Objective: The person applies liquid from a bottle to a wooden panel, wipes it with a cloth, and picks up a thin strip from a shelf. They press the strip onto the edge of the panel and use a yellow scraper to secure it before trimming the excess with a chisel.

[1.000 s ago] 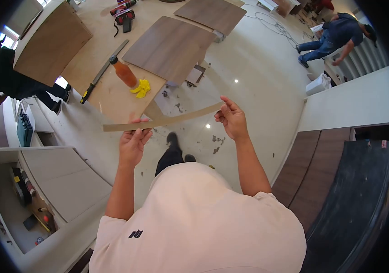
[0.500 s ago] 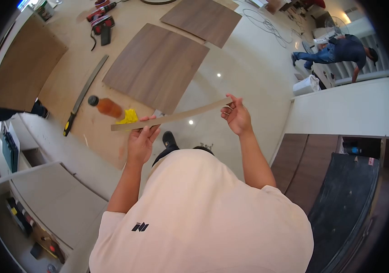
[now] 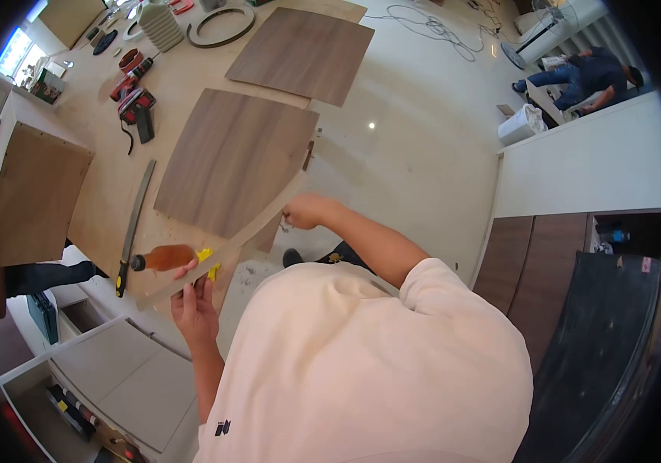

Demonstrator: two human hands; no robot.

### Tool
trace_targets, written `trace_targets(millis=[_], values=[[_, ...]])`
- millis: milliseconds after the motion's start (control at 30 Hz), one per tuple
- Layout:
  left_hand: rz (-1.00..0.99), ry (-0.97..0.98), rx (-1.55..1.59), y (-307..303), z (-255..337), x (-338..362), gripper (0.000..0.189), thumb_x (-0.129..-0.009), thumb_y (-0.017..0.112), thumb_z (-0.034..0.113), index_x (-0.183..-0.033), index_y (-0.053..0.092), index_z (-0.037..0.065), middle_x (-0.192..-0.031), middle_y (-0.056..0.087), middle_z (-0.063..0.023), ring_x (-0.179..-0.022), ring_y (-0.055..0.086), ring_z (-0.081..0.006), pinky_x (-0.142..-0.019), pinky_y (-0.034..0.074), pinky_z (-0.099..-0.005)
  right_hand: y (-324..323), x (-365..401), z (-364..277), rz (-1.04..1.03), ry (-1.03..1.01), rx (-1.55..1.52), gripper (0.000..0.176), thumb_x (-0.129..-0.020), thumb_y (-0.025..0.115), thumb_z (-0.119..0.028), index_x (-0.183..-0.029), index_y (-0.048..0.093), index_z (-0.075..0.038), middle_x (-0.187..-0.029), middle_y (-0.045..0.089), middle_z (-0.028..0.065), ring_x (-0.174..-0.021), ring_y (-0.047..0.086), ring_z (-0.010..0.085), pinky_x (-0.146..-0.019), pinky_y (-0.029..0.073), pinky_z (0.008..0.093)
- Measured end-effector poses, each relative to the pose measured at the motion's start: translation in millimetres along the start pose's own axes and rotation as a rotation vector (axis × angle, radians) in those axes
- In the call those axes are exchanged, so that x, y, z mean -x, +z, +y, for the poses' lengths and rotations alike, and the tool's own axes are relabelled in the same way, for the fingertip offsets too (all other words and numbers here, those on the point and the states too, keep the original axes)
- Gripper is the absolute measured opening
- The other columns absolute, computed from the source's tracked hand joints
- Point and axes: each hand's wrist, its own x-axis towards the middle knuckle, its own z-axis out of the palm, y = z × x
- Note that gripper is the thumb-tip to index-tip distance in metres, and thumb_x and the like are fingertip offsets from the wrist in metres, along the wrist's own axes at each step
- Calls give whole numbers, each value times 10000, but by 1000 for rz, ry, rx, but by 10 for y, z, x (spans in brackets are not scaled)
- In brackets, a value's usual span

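Observation:
A long, thin strip of edge banding (image 3: 247, 230) runs diagonally in front of me, over the corner of a wood-grain panel (image 3: 238, 158). My left hand (image 3: 196, 307) pinches the strip near its lower left end. Farther up, my right hand (image 3: 307, 211) is closed at the strip's edge, with its fingertips partly hidden. Just beyond my left hand, a bottle of orange-brown liquid (image 3: 170, 258) lies on its side, close to a crumpled yellow item (image 3: 205, 264) partly covered by the strip. A long file with a black and yellow handle (image 3: 135, 220) rests left of the bottle.
A second wood-grain panel (image 3: 303, 54) lies farther back on the worktable (image 3: 99, 224). Red cordless drills (image 3: 136, 104), a coil of banding (image 3: 221, 27) and a ribbed container (image 3: 159, 27) stand behind. Another person (image 3: 597, 81) bends at the upper right; cables (image 3: 431, 27) cross the floor.
My right hand has swung left and inward, turning over and closing on the strip. The strip has gone from nearly level to a steep diagonal. My left hand moved left and down.

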Motion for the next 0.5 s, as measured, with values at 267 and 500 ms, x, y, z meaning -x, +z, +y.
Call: trace_targets(millis=[267, 500], values=[[104, 54, 83, 695, -380, -208, 299, -1022, 418, 96, -1308, 462, 24, -1352, 517, -156, -1138, 607, -225, -949, 548, -290, -187, 80, 1136, -5, -103, -181, 285, -824, 651, -282, -993, 715, -63, -960, 700, 169, -889, 652, 351, -787, 509, 439], [108, 123, 37, 1342, -584, -571, 312, -1025, 406, 96, -1323, 447, 12, -1388, 473, -175, -1160, 589, -242, -957, 550, -304, -1326, 56, 2434, 505, 328, -147, 180, -795, 628, -153, -881, 725, -28, -911, 700, 187, -852, 666, 358, -748, 528, 428]])
